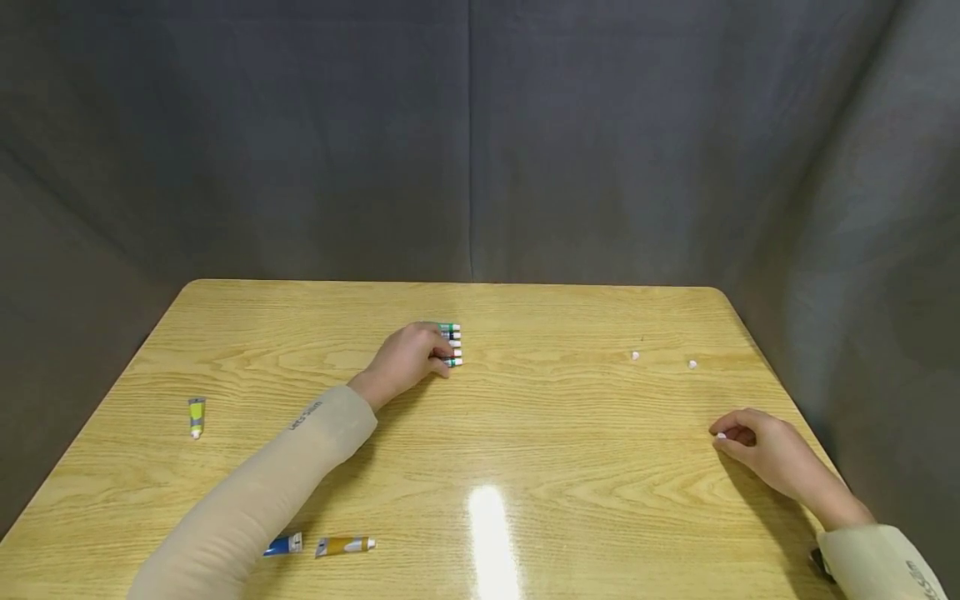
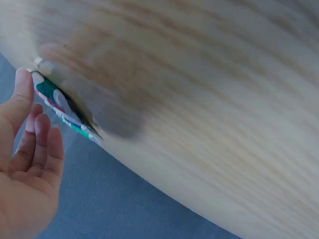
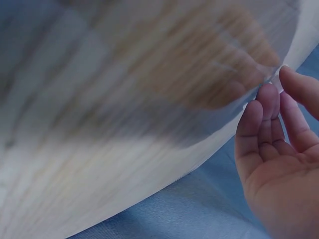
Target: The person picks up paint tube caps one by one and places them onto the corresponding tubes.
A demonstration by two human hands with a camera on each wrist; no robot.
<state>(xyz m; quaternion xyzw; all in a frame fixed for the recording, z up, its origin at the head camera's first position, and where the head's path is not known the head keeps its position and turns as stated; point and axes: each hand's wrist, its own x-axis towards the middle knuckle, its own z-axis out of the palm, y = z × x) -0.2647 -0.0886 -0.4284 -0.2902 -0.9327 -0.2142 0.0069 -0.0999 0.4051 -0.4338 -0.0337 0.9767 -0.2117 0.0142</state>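
Note:
In the head view my left hand (image 1: 407,357) is at a row of several small paint tubes (image 1: 448,327) with white caps, lined up side by side toward the table's far side. Thumb and forefinger pinch the nearest tube, a green-marked one (image 1: 452,362), just behind its cap. The left wrist view shows the thumb at this tube's (image 2: 47,88) end and the other fingers bent loosely beside the row. Over at the right, my right hand (image 1: 776,454) pinches a small white piece (image 1: 721,436), about cap-sized, between thumb and forefinger, low over the table.
Two more small white pieces, one left (image 1: 635,356) and one right (image 1: 692,364), lie beyond the right hand. A lime tube (image 1: 197,415) lies far left. Near the front edge are a blue tube (image 1: 282,545), partly behind the left sleeve, and an ochre tube (image 1: 345,546).

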